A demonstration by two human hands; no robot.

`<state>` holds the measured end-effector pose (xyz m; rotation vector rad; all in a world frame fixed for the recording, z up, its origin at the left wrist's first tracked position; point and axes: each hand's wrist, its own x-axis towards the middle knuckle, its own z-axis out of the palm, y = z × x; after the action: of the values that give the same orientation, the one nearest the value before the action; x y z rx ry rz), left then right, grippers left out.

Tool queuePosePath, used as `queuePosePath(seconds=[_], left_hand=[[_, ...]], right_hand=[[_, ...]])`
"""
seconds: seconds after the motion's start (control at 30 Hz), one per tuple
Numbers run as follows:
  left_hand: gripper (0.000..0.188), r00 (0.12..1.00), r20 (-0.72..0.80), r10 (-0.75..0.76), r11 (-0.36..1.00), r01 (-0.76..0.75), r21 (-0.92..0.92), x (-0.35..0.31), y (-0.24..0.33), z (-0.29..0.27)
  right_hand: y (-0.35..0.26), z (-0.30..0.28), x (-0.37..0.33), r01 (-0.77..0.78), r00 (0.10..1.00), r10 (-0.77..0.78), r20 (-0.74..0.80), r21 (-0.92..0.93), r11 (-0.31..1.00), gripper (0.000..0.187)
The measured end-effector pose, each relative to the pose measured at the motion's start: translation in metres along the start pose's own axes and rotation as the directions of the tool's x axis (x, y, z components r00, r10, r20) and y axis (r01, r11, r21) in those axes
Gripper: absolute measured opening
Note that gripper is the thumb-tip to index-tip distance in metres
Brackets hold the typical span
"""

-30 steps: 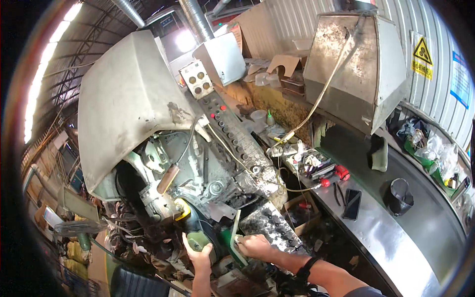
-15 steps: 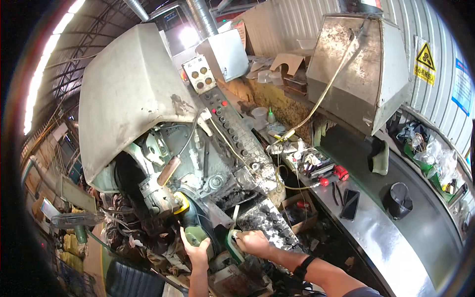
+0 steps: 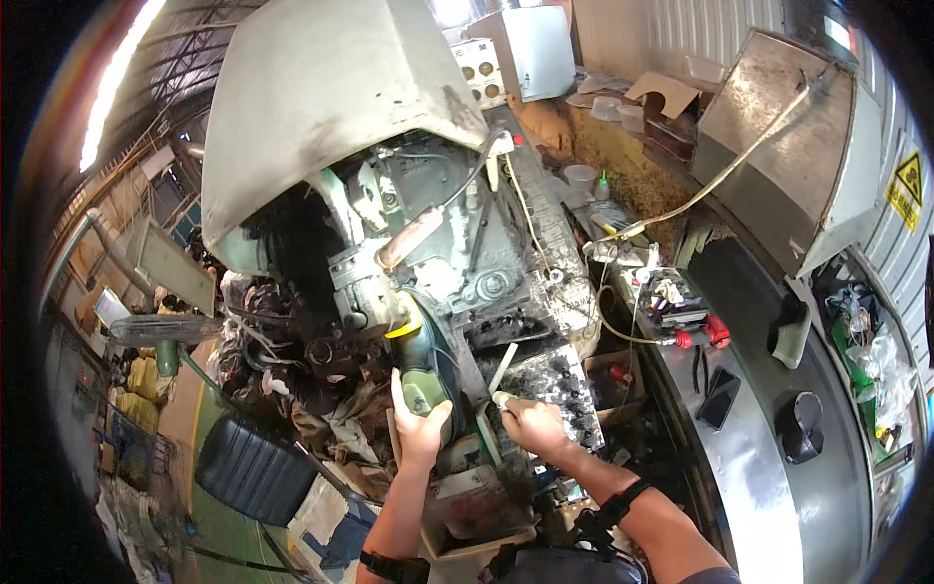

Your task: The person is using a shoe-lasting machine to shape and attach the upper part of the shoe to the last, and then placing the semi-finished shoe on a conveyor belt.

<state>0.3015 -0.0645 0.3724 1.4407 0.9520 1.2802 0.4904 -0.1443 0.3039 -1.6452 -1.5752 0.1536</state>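
Observation:
My left hand point(image 3: 420, 438) grips the near end of a dark, shoe-shaped piece, thumb and fingers spread round its green bottom point(image 3: 424, 389). The piece's far end reaches a yellow curved part point(image 3: 407, 317) on the large machine point(image 3: 428, 243). To the right, my right hand point(image 3: 535, 425) is closed at a pale green handle-like end point(image 3: 502, 399); what its fingers wrap is partly hidden. A pale strip point(image 3: 504, 365) rises just beyond that hand, and a green bar point(image 3: 488, 438) slants below it.
A big pale hood point(image 3: 331, 88) covers the machine. On the right runs a metal bench point(image 3: 749, 467) with a phone point(image 3: 719, 397), a red air tool point(image 3: 702, 333) and a dark cup-shaped thing point(image 3: 803, 428). A black ribbed seat-like object point(image 3: 251, 467) is at lower left.
The view has shifted, so the machine appears lower and farther right. My left hand stays on the green-bottomed piece. My right hand remains closed beside the green bar, which shows less clearly now.

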Motion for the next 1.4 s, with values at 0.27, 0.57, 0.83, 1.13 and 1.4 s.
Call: queuePosePath(seconds=[0.27, 0.57, 0.83, 1.13, 1.4], left_hand=[[0.097, 0.998, 0.030, 0.049, 0.997, -0.047, -0.061, -0.004, 0.002, -0.002], [0.099, 1.000, -0.019, -0.004, 0.984, 0.007, 0.177, -0.001, 0.002, -0.006], [0.059, 0.991, -0.072, -0.110, 0.962, 0.088, -0.259, 0.004, -0.007, -0.035], [0.016, 0.947, -0.146, 0.287, 0.859, -0.187, 0.476, 0.060, -0.033, -0.081], [0.007, 0.820, 0.098, 0.564, 0.633, -0.505, 0.587, 0.085, -0.053, -0.085]], right_hand=[[-0.009, -0.006, 0.001, 0.009, 0.999, -0.009, 0.030, -0.008, 1.000, 0.022], [-0.019, -0.008, 0.007, 0.017, 0.998, -0.012, 0.059, -0.087, 0.996, 0.022], [-0.013, -0.003, 0.004, -0.003, 0.999, 0.010, 0.041, -0.163, 0.987, 0.020], [-0.032, -0.003, 0.007, -0.063, 0.998, 0.064, 0.008, -0.094, 0.994, 0.024], [-0.063, -0.008, 0.023, -0.358, 0.932, 0.362, 0.026, 0.223, 0.907, 0.024]])
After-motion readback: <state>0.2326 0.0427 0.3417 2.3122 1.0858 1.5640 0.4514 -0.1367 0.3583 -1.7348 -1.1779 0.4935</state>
